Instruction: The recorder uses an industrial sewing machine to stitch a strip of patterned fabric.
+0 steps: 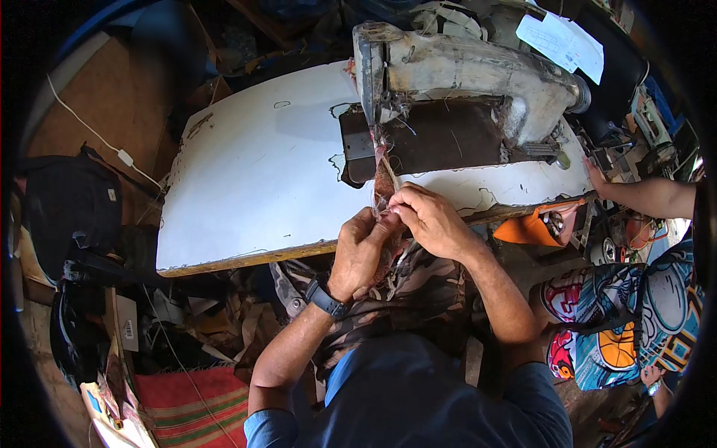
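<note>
A narrow reddish-brown fabric strip (384, 181) with frayed pale threads runs from under the needle end of an old, worn sewing machine (455, 66) toward me, over the table's front edge. My left hand (360, 250), with a dark watch on its wrist, is closed around the strip just off that edge. Close beside it, my right hand (433, 220) pinches at the same spot, thumb and forefinger together on the strip or its loose threads; the exact grip is too small to tell. Below my hands, the strip's ragged end hangs over my camouflage trousers (437, 287).
The white tabletop (254, 179) has chipped edges. At the right, another person's hand (595, 178) rests on the table's end. An orange pouch (532, 228) hangs under the front edge. A black bag (71, 198) and a white cable (89, 134) are at the left.
</note>
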Demonstrator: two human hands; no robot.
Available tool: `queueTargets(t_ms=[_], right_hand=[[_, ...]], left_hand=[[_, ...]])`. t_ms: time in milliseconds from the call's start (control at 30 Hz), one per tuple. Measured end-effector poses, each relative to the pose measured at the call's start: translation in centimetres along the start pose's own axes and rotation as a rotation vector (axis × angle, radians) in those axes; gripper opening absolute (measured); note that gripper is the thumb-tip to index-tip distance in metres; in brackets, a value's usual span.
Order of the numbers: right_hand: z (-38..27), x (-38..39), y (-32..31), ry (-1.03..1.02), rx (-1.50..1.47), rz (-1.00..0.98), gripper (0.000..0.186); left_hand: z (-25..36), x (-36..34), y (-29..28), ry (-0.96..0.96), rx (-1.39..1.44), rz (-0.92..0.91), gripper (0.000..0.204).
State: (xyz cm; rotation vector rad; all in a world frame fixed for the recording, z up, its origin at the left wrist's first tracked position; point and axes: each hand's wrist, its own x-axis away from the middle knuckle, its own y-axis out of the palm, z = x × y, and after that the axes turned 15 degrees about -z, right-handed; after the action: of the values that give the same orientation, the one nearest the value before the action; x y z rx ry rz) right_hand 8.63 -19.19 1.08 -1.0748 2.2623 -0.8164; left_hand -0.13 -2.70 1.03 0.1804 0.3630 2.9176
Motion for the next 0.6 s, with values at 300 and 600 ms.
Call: queueTargets(t_ms=[300, 600], right_hand=[[0.2, 0.3, -0.9, -0.008, -0.296, -0.109, 0.017], [1.6, -0.3, 0.3, 0.085, -0.206, 0.003, 0.015]], left_hand=[[-1.3, -0.3, -0.5, 0.061, 0.237, 0.023, 0.023], [0.2, -0.9, 0.9, 0.002, 0.062, 0.049, 0.027]])
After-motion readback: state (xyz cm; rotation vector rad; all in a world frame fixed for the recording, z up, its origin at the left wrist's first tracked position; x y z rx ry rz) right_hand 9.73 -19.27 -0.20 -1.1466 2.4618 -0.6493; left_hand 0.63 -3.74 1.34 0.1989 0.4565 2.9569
